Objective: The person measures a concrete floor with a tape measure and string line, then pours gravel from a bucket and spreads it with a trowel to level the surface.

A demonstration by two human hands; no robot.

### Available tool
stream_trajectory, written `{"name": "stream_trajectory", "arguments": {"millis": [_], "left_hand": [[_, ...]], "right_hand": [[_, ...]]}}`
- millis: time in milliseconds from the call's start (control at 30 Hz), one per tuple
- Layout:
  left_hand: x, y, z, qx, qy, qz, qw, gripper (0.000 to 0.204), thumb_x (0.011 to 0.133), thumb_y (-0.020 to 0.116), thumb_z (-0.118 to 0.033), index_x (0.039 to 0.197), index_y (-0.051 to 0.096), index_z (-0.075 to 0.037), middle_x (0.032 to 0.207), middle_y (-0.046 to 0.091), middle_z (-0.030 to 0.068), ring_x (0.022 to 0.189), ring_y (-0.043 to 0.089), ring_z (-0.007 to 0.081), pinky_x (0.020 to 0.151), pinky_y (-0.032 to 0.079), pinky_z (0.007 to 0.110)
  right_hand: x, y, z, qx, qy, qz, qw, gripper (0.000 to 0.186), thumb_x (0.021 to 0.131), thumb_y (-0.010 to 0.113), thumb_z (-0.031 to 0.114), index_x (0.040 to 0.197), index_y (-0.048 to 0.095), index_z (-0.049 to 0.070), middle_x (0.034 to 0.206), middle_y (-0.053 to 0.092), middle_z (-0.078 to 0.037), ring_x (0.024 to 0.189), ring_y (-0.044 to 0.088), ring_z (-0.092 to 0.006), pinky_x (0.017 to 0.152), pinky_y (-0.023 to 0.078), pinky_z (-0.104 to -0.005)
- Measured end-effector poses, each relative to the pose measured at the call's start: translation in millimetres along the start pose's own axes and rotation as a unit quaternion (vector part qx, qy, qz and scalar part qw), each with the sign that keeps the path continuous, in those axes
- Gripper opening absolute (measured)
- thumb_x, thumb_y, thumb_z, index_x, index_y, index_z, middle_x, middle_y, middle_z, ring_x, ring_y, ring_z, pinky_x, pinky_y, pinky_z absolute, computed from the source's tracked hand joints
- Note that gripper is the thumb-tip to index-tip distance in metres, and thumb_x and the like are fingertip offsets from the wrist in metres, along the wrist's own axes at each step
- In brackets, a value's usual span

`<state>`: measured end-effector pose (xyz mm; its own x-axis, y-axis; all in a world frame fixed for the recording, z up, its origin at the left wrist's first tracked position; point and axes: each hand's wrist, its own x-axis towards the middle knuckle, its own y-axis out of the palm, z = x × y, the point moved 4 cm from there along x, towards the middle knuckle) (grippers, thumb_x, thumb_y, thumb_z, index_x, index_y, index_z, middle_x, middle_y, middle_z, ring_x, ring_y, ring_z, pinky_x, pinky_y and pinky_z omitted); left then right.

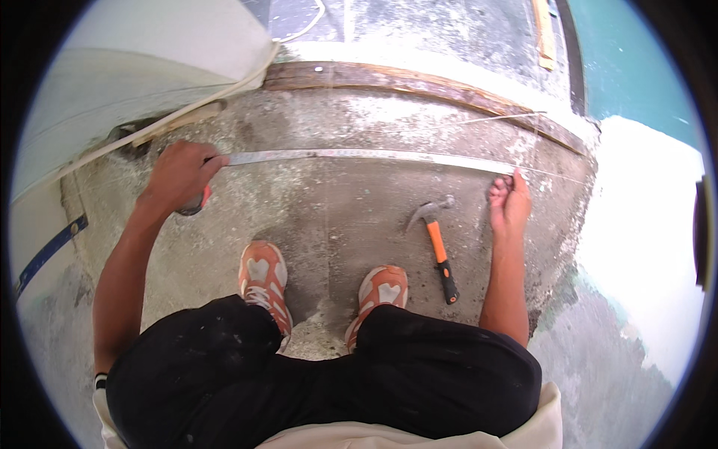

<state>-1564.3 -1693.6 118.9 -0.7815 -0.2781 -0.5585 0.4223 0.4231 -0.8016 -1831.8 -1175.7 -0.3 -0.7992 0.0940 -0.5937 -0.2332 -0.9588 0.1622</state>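
Stretched across the floor ahead of my shoes is the pale blade of a tape measure (359,154). My left hand (179,173) is closed round the tape's case, of which a red and dark edge shows below the palm. At the other end my right hand (511,200) pinches the blade's tip between thumb and finger, the other fingers curled. A claw hammer (437,247) with an orange and black handle lies on the concrete, left of my right forearm and touched by neither hand.
Beyond the tape a wooden plank (404,78) runs along the floor's far edge. A pale cable (172,120) crosses at the left by a white wall. A blue strip (51,254) leans at far left. A thin stick or string (486,120) lies near the plank.
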Motion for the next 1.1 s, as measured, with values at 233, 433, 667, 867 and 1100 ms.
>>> {"name": "stream_trajectory", "arguments": {"millis": [233,433,667,867,1100], "left_hand": [[0,-2,-2,-0.010,0.020,-0.015,1.000,0.032,0.098,0.065,-0.033,0.092,0.077,-0.004,0.078,0.070,0.0174,0.076,0.067,0.0384,0.075,0.051,0.049],[-1,-4,-3,-0.015,0.001,0.002,1.000,0.037,0.100,0.062,-0.037,0.090,0.076,-0.005,0.080,0.070,0.0176,0.080,0.067,0.0392,0.080,0.051,0.051],[-2,-3,10,-0.085,0.052,0.032,0.995,0.031,0.098,0.066,-0.033,0.092,0.077,-0.004,0.076,0.071,0.0154,0.072,0.068,0.0319,0.072,0.052,0.043],[-48,-4,50,-0.206,0.031,0.134,0.969,0.029,0.095,0.071,-0.029,0.089,0.079,-0.002,0.074,0.073,0.0085,0.069,0.068,0.0163,0.068,0.053,0.033],[-102,7,58,-0.304,-0.001,0.178,0.936,0.016,0.093,0.075,-0.014,0.094,0.080,0.001,0.078,0.076,0.0101,0.071,0.071,0.0157,0.068,0.056,0.032]], "right_hand": [[-2,0,4,-0.009,0.000,0.002,1.000,0.017,0.106,0.063,0.023,0.100,0.059,0.007,0.084,0.060,-0.003,0.070,0.059,-0.0143,0.057,0.043,-0.0293],[-2,1,4,-0.006,-0.003,0.001,1.000,0.017,0.107,0.062,0.022,0.101,0.059,0.007,0.084,0.061,-0.004,0.070,0.059,-0.0147,0.058,0.043,-0.0295],[-12,3,8,-0.007,-0.021,-0.003,1.000,0.022,0.108,0.060,0.027,0.098,0.058,0.007,0.080,0.058,-0.002,0.068,0.056,-0.0136,0.056,0.042,-0.0284],[-79,-28,65,-0.320,-0.211,-0.206,0.901,0.047,0.109,0.057,0.036,0.070,0.049,0.011,0.062,0.043,0.002,0.056,0.041,-0.0120,0.052,0.032,-0.0299],[-92,185,60,-0.533,-0.408,0.264,0.693,0.026,0.103,0.068,0.025,0.090,0.072,0.003,0.079,0.063,-0.004,0.069,0.052,-0.0143,0.062,0.042,-0.0307]]}}
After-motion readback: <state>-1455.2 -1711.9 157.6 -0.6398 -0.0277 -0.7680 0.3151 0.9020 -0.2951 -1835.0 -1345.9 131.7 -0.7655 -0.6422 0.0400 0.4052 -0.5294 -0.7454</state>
